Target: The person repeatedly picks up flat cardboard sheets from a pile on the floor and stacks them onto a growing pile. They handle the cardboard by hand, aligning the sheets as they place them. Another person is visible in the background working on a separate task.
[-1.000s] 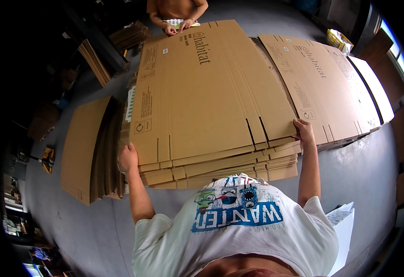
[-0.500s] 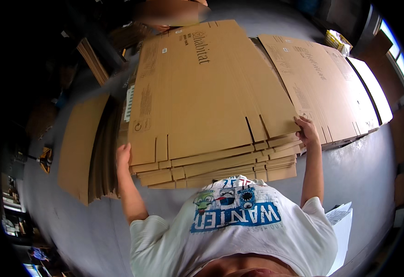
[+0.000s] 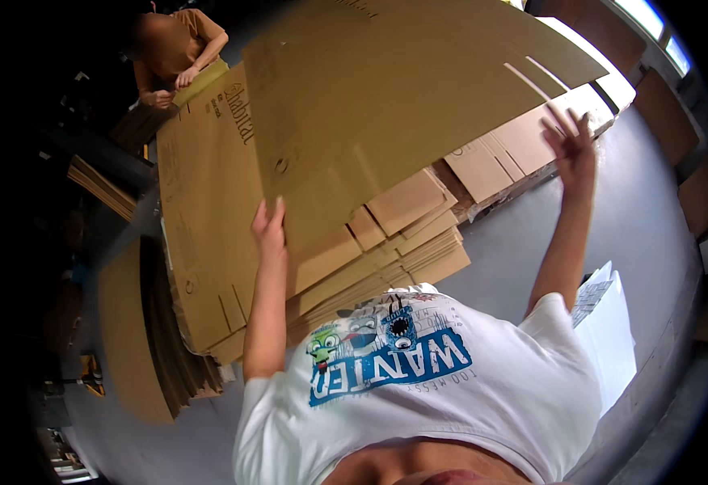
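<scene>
Gripping the left edge of a large brown cardboard sheet (image 3: pixel 394 121), the left hand (image 3: pixel 271 233) is mostly closed, its fingertips pointing away from the body. The sheet spreads out to the right of that hand and beyond it, slanting over a stack of flat cardboard (image 3: pixel 200 242), with its near edge climbing toward the right hand (image 3: pixel 571 145). That right hand is raised and wide open, fingers fanned and slightly blurred; it has hold of nothing, and its fingertips are so close to the sheet's near edge that I cannot tell whether they touch it. Just beyond those fingertips, two slots are cut into the sheet. To the left of the left hand, the stack's printed top shows bare, while its uneven layers jut out to the right of the left wrist. Below and left of the right hand lies another cardboard pile (image 3: pixel 524 145), partly covered by the sheet. Nearer the body than the right hand, beside the right upper arm, are white panels (image 3: pixel 617 347). Well to the left of the left hand, more brown boards (image 3: pixel 132 323) are gathered. Beyond it and farther left, a co-worker (image 3: pixel 208 32) has both hands at the stack's far edge.
</scene>
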Motion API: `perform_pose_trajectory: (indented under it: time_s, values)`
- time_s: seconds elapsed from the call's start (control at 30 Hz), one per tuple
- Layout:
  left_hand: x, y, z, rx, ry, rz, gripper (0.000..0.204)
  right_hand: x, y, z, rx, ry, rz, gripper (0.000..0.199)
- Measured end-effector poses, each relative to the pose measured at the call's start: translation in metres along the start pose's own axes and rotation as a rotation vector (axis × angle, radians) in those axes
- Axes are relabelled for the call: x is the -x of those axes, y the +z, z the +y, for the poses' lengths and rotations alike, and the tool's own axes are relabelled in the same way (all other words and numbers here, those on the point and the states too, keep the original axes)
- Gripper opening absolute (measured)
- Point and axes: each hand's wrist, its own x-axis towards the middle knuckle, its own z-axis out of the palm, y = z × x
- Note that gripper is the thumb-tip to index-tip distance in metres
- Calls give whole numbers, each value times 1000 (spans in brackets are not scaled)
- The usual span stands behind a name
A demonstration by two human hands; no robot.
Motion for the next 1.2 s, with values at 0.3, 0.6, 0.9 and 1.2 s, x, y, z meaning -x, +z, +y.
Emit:
perform_pose_trajectory:
  time_s: [0.3, 0.6, 0.9, 1.2]
  values:
    - [-34, 294, -101, -56, -165, -91, 43, -8, 6, 202, 241, 88, 232, 36]
    - [77, 224, 137, 5, 33, -1046, 26, -32, -141, 281, 625, 506, 548, 25]
    - [164, 163, 250, 537, 587, -994, 23, -20, -120, 231, 1439, 687, 107, 38]
    - [167, 95, 239, 755, 733, -1123, 8, 30, 49, 198, 1054, 175, -116, 25]
